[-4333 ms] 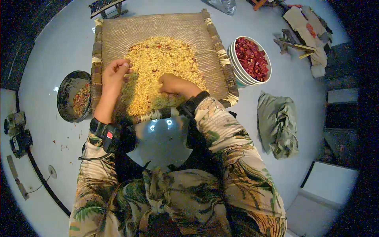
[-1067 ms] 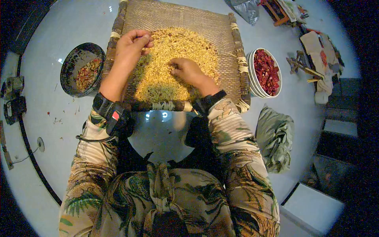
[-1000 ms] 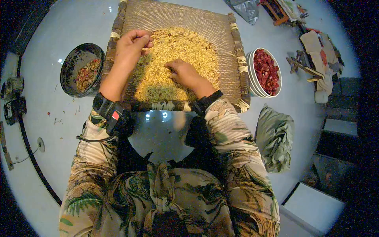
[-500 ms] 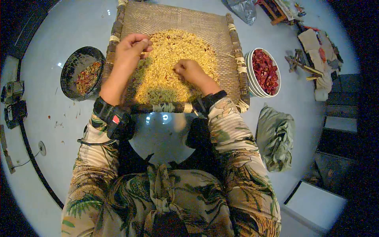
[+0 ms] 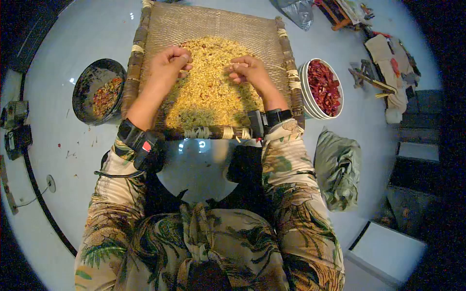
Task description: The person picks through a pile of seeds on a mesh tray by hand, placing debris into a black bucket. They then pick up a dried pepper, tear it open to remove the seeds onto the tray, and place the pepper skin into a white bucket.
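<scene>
Both hands are above a heap of small yellow seeds [image 5: 213, 87], spread with dark and reddish bits on a woven screen [image 5: 213, 22] in a wooden frame. My left hand [image 5: 171, 64] hangs over the heap's left edge, fingers curled and thumb pressed to the forefinger; whatever it pinches is hidden. Over the heap's right side, my right hand [image 5: 250, 73] is closed in a pinch. A tiny pale speck shows at its fingertips, too small to name.
Left of the frame stands a black bucket [image 5: 80, 99] with reddish-yellow scraps. On the right, stacked white buckets [image 5: 307, 94] hold dried red chili pieces [image 5: 324, 87]. A green sack [image 5: 338, 167] lies below them, and a grey plastic bag [image 5: 297, 12] is at the top.
My right hand has risen from the seeds, moving up and to the right. My left hand has shifted slightly down and right, still with curled fingers.
</scene>
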A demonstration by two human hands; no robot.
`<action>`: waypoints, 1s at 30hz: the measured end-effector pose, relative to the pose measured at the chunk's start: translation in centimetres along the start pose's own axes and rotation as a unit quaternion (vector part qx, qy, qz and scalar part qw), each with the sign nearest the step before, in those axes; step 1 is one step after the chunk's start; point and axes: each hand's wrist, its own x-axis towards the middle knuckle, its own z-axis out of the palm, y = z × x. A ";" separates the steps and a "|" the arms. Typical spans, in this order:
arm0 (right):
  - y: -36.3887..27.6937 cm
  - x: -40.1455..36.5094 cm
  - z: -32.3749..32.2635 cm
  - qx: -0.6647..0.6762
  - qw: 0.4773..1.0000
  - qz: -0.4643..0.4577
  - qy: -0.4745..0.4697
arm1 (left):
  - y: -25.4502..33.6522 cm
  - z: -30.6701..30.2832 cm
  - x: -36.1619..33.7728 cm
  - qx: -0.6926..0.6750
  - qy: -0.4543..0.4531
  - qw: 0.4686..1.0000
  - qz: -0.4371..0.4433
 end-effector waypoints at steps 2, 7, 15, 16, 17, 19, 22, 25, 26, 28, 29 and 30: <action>0.1 0.1 -0.4 -0.019 1.000 -0.014 0.005 | 0.0 0.2 0.0 0.006 0.000 1.000 0.001; 0.0 0.4 -0.9 -0.044 0.999 -0.013 0.002 | -0.6 0.6 0.0 0.056 -0.022 0.998 0.029; 1.3 1.1 -0.8 0.015 0.998 -0.052 0.019 | -0.2 1.2 -0.4 0.036 -0.010 0.999 0.008; 1.9 1.5 -1.0 -0.024 0.997 -0.065 0.018 | -0.2 1.2 -0.4 0.043 -0.010 0.999 0.012; 2.5 1.8 -1.2 -0.063 0.995 -0.077 0.017 | -0.2 1.2 -0.4 0.037 -0.012 0.999 0.010; 3.1 1.9 -1.2 -0.147 0.984 -0.101 0.012 | -0.3 1.1 -0.4 0.025 -0.013 1.000 0.008; 4.3 2.0 -1.2 -0.281 0.951 -0.130 0.000 | 0.0 1.0 -0.6 0.023 -0.011 1.000 0.013; 5.1 1.6 -0.5 -0.407 0.898 -0.167 -0.006 | -0.1 0.9 -0.4 0.040 -0.022 0.999 0.027; 5.3 1.4 0.1 -0.449 0.872 -0.195 -0.002 | -0.2 0.9 -0.4 0.045 -0.020 0.999 0.022; 4.5 0.2 2.0 -0.513 0.841 -0.170 0.009 | 0.2 1.0 -0.6 0.057 -0.016 0.998 0.012; 4.5 0.1 2.6 -0.533 0.831 -0.162 -0.001 | 0.1 1.0 -0.6 0.047 -0.012 0.999 0.008; 4.7 0.2 2.9 -0.552 0.820 -0.152 -0.011 | 0.0 1.1 -0.6 0.037 -0.009 0.999 0.004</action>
